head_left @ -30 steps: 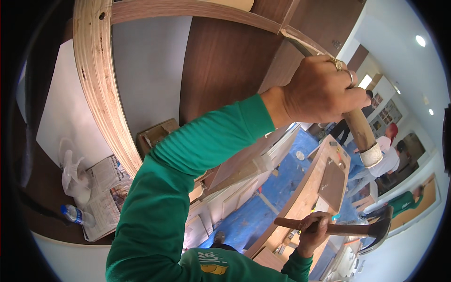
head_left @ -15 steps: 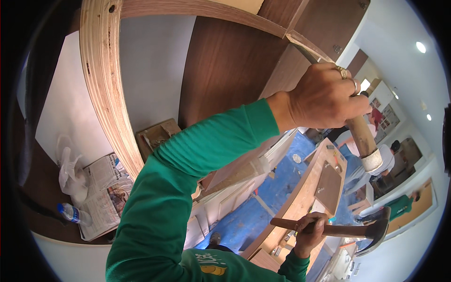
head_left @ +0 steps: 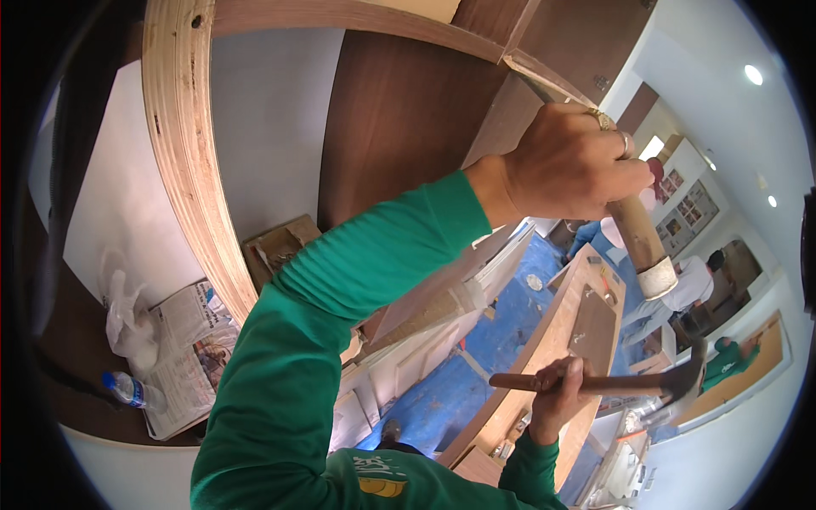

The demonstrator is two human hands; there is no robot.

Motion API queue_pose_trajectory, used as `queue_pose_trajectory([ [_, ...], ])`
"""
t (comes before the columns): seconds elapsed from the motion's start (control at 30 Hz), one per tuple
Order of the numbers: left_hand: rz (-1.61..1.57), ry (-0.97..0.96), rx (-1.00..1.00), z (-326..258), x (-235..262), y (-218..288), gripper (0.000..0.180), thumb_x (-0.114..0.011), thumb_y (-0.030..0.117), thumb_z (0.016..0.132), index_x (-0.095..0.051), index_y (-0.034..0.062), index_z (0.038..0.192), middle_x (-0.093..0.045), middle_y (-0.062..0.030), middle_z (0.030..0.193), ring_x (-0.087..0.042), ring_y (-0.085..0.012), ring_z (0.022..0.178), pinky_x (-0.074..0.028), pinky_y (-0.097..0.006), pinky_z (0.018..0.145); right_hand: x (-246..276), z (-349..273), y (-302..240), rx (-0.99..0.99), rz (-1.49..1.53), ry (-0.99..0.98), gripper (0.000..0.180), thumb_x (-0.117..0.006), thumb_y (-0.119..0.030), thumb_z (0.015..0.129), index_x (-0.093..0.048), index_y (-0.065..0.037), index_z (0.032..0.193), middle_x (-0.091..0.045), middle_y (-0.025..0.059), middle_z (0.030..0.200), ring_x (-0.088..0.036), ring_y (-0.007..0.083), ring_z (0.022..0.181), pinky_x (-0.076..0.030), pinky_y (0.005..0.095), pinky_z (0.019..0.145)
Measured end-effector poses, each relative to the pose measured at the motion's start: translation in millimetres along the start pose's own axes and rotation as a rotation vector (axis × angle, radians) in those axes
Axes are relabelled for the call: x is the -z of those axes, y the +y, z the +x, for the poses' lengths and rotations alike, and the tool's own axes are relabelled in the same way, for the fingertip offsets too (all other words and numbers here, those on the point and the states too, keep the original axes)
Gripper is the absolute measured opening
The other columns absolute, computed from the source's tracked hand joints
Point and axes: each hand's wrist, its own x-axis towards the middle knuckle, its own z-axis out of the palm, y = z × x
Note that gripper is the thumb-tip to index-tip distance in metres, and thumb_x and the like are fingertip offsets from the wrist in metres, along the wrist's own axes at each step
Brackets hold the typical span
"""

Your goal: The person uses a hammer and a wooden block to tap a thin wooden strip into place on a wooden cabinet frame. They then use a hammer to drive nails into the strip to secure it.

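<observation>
My left hand [head_left: 578,161], with rings on two fingers, is wrapped round the wooden handle of a chisel [head_left: 639,234]. The handle's pale, worn butt end points down and right. Beyond the knuckles, the blade reaches the edge of a wooden cabinet frame [head_left: 544,76]; its tip is hard to make out. Lower down, my right hand [head_left: 559,393] grips a hammer [head_left: 620,386] by its wooden handle. The hammer's dark head is smeared by motion and hangs below the chisel's butt, apart from it.
A pale plywood post [head_left: 183,127] stands at left. Below it lie a newspaper [head_left: 183,361], a plastic bag [head_left: 132,327] and a water bottle [head_left: 134,389]. A long workbench [head_left: 544,340] stands on blue floor sheeting [head_left: 510,280]. Other people [head_left: 693,285] work at right.
The hammer head has swung up a little toward the chisel's butt. My left hand and the chisel appear slightly further left, along with a small shift of the whole view.
</observation>
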Motion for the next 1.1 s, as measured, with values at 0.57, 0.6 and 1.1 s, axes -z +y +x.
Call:
queue_pose_trajectory([
  [0.57, -0.052, 0.054, -0.038, -2, -1, -6, 0.016, -0.089, 0.026, 0.076, -0.079, 0.0227, 0.088, -0.067, 0.0045, 0.078, -0.066, -0.0181, 0.064, -0.048, -0.036, 0.059, -68, 37, 27, 0.026, -0.187, -0.005, 0.037, -0.070, -0.022, 0.111, -0.051, -0.007, 0.083, -0.050, 0.0011, 0.063, -0.050, 0.0099, 0.050, -0.044, 0.0278, 0.046],
  [0.6, -0.048, 0.049, -0.029, -3, -1, -6, 0.016, -0.089, 0.026, 0.076, -0.080, 0.0229, 0.089, -0.067, 0.0046, 0.078, -0.066, -0.0179, 0.064, -0.048, -0.036, 0.060, -68, 34, 26, 0.057, -0.117, 0.017, 0.037, -0.070, -0.023, 0.111, -0.052, -0.007, 0.083, -0.050, 0.0010, 0.064, -0.050, 0.0097, 0.050, -0.044, 0.0277, 0.046],
  [1.1, -0.085, 0.034, -0.018, -3, 0, -4, 0.014, -0.091, 0.025, 0.077, -0.079, 0.0211, 0.084, -0.067, 0.0038, 0.078, -0.065, -0.0178, 0.065, -0.047, -0.036, 0.059, -74, 32, 40, 0.026, -0.060, -0.028, 0.030, -0.068, -0.025, 0.113, -0.058, -0.004, 0.093, -0.056, 0.0020, 0.077, -0.049, 0.0081, 0.062, -0.042, 0.0262, 0.059],
])
